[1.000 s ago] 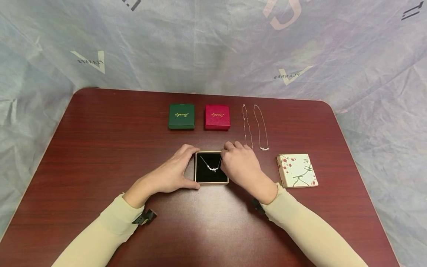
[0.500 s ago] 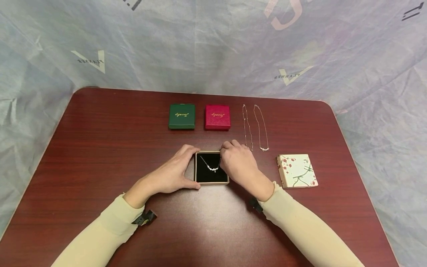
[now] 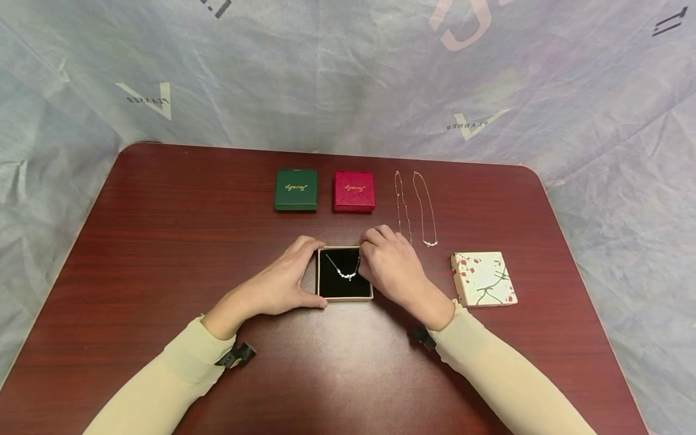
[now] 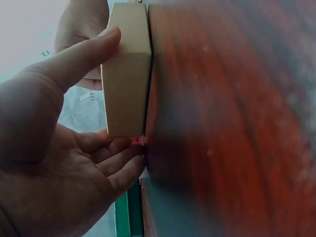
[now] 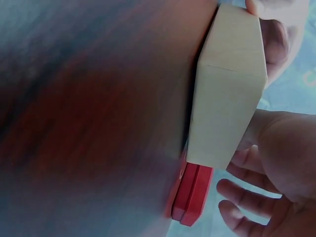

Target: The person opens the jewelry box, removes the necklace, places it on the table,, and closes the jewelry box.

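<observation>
A shallow jewelry box (image 3: 344, 292) with a black insert lies on the table, its pale outer walls showing in both wrist views. On the insert rests a silver necklace (image 3: 347, 275) with a beaded centre. My left hand (image 3: 277, 281) holds the box's left side, thumb (image 4: 101, 47) at the near corner and fingers at the far one. Over the right edge bends my right hand (image 3: 394, 266), thumb and forefinger together where the necklace's right chain runs up; the box wall hides their tips in the right wrist view. Its other fingers (image 5: 242, 197) hang loosely outside.
Behind the open box stand a green box (image 3: 296, 190) and a red box (image 3: 354, 191). Two more necklaces, a beaded chain (image 3: 405, 208) and a chain with a beaded bar (image 3: 431, 243), lie to their right. A floral lid (image 3: 486, 278) sits at the right.
My right hand shifts slightly at the box's right edge, first left, then back right and a little away from me. The left hand, box and necklace stay in place.
</observation>
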Available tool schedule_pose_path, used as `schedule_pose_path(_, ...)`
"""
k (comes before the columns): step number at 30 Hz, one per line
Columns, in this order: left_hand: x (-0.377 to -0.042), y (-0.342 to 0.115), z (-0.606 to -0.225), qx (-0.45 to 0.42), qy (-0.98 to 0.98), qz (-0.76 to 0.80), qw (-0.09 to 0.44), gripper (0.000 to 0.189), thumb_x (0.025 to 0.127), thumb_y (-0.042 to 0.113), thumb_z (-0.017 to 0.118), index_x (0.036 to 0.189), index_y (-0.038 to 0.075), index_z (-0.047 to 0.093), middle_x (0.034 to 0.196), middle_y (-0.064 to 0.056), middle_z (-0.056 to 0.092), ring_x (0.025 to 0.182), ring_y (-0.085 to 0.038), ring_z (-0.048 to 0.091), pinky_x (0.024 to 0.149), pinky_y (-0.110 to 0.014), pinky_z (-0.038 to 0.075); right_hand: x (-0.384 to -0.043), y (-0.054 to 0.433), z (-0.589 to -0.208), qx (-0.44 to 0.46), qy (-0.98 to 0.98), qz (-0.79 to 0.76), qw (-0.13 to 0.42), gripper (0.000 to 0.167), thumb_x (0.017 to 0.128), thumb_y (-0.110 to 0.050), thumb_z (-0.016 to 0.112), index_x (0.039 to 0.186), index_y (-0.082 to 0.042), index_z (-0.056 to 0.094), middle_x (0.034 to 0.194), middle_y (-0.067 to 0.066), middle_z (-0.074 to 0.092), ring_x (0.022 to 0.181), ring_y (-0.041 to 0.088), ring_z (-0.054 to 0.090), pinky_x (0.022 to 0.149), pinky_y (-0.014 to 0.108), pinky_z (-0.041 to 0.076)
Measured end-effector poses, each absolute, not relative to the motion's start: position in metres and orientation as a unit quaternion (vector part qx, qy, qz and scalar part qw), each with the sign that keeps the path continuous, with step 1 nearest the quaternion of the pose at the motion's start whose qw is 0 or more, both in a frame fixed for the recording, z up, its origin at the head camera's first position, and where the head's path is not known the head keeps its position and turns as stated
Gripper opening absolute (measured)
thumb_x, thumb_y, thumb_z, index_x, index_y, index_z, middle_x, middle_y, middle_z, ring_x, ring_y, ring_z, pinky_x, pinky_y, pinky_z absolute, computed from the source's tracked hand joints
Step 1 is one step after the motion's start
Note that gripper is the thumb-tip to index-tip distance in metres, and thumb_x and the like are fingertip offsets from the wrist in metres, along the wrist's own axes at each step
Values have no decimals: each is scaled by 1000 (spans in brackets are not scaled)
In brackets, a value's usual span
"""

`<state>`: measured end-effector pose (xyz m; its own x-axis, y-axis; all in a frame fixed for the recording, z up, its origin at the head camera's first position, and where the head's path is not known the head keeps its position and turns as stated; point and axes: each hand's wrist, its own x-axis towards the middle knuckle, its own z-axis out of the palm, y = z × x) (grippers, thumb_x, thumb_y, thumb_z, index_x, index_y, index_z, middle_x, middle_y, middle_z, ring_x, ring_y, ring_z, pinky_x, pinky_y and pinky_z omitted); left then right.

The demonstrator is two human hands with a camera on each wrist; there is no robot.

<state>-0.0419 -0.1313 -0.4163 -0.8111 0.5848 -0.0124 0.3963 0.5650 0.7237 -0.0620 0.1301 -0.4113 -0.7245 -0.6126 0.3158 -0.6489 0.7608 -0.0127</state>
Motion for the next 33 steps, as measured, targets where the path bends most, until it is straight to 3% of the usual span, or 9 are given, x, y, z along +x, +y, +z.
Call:
schedule_pose_path(14, -41, -132, -417, 274, 878, 368, 135, 104, 75, 31, 99, 154, -4, 40, 148, -10, 42, 140, -25, 44, 119, -43, 36, -60, 140, -404, 379, -902, 133, 159, 3, 80, -7, 73, 82, -9, 71, 98, 4, 73, 96, 26, 61, 75, 37, 49)
schedule_pose_path(19, -42, -132, -417, 279, 875, 374, 127, 104, 73, 28, 100, 153, -5, 41, 146, -11, 44, 138, -27, 46, 118, -45, 38, -62, 146, -402, 392, -889, 203, 118, 5, 83, -5, 70, 88, -6, 73, 96, 5, 74, 93, 24, 64, 82, 36, 55)
schedule_pose_path(26, -42, -132, -418, 284, 875, 372, 120, 104, 74, 27, 100, 153, -6, 41, 146, -12, 45, 138, -28, 46, 117, -46, 38, -65, 153, -400, 361, -880, 306, 41, 9, 85, -2, 69, 86, -11, 68, 80, -6, 65, 72, 9, 57, 63, 27, 50)
schedule_pose_path(30, -43, -132, -417, 284, 875, 373, 121, 104, 74, 27, 100, 153, -6, 41, 146, -12, 45, 139, -27, 46, 118, -46, 38, -65, 155, -397, 321, -876, 359, 0, 10, 86, -4, 71, 87, -14, 71, 80, -10, 68, 69, 5, 60, 60, 25, 50)
schedule_pose_path(33, -43, -131, -416, 283, 874, 375, 123, 104, 73, 27, 100, 153, -5, 42, 146, -12, 45, 139, -27, 45, 118, -45, 37, -66, 156, -396, 295, -875, 384, -25, 8, 90, -6, 74, 91, -14, 72, 83, -9, 72, 74, 6, 65, 65, 27, 54)
